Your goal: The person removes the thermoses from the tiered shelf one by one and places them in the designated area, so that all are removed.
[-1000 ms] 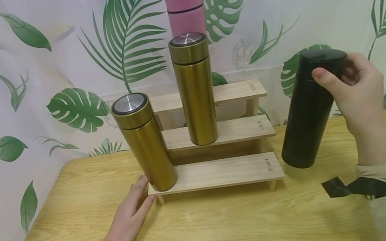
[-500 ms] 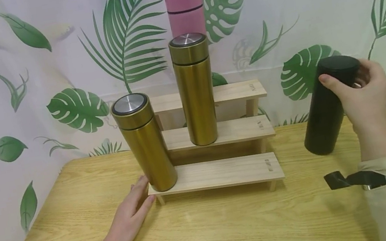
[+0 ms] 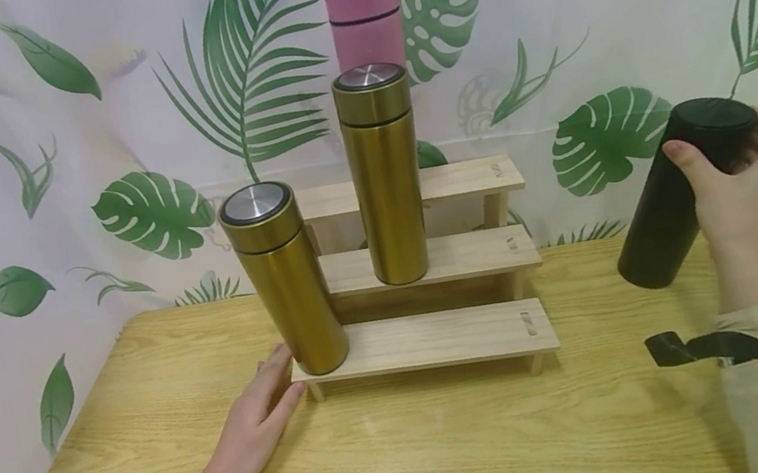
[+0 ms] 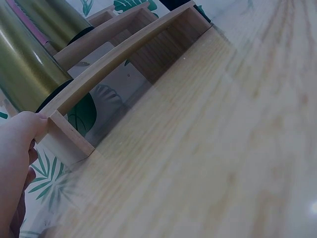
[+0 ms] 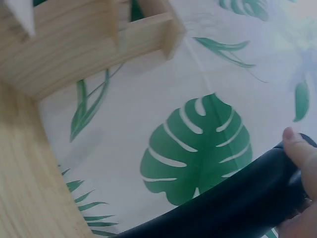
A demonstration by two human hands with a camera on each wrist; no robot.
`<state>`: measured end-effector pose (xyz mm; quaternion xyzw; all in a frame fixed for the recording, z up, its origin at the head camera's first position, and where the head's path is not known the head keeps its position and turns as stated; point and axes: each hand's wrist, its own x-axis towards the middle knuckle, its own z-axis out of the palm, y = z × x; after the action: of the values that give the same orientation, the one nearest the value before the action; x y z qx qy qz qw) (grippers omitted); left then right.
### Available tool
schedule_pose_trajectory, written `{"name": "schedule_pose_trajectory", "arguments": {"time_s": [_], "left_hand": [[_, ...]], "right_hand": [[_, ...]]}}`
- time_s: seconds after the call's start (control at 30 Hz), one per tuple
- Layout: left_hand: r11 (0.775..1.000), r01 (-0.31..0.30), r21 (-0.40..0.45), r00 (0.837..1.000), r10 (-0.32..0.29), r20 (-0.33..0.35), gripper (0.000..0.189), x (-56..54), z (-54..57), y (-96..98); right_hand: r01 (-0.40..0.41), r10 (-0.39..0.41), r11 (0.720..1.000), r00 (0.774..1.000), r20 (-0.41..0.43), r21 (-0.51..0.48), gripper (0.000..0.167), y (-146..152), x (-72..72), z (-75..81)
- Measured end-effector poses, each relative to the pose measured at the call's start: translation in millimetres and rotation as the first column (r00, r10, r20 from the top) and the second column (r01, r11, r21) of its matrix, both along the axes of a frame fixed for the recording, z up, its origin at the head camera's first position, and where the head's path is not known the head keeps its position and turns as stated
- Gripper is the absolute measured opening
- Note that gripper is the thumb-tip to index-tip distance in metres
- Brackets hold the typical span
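Note:
My right hand (image 3: 747, 186) grips a black thermos flask (image 3: 664, 204) near its top, thumb on the near side. The flask hangs tilted above the table, right of a three-step wooden stand (image 3: 454, 336), its lower end to the left. In the right wrist view the dark flask (image 5: 237, 198) crosses the lower right. My left hand (image 3: 255, 421) rests at the stand's left end, fingers fairly straight; its thumb touches the bottom step's corner in the left wrist view. A gold thermos (image 3: 291, 292) stands at that step's left end. Another gold thermos (image 3: 386, 186) stands on the middle step.
A pink thermos (image 3: 364, 19) rises behind the middle gold one, its lower part hidden. The wood-grain table (image 3: 443, 450) extends in front of the stand. A leaf-print cloth (image 3: 130, 119) hangs behind. A black strap end (image 3: 665, 350) sticks out from the right sleeve.
My right hand has carried the black thermos flask to the right, away from the stand. The left hand and the other thermoses have stayed in place.

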<state>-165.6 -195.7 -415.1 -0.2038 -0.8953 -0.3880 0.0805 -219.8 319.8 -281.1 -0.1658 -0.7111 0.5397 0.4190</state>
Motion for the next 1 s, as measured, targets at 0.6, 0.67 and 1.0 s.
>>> {"name": "schedule_pose_trajectory", "arguments": {"time_s": [0.6,0.67,1.0], "left_hand": [[1.0,-0.003,-0.004,1.0,0.003,0.005,0.056,1.2,1.7,1.3],[1.0,-0.003,-0.004,1.0,0.003,-0.004,0.056,0.9,1.3,1.1],[1.0,0.001,0.0,1.0,-0.001,-0.008,0.055,0.2,0.3,1.5]], "right_hand": [[-0.029,0.025,0.999,0.986,0.163,0.023,0.076,11,-1.6,-5.1],[-0.024,0.015,0.999,0.984,0.178,0.044,0.078,9,0.9,-2.6],[0.089,-0.073,0.936,0.996,-0.06,0.341,0.073,-22,20.4,24.1]]}}
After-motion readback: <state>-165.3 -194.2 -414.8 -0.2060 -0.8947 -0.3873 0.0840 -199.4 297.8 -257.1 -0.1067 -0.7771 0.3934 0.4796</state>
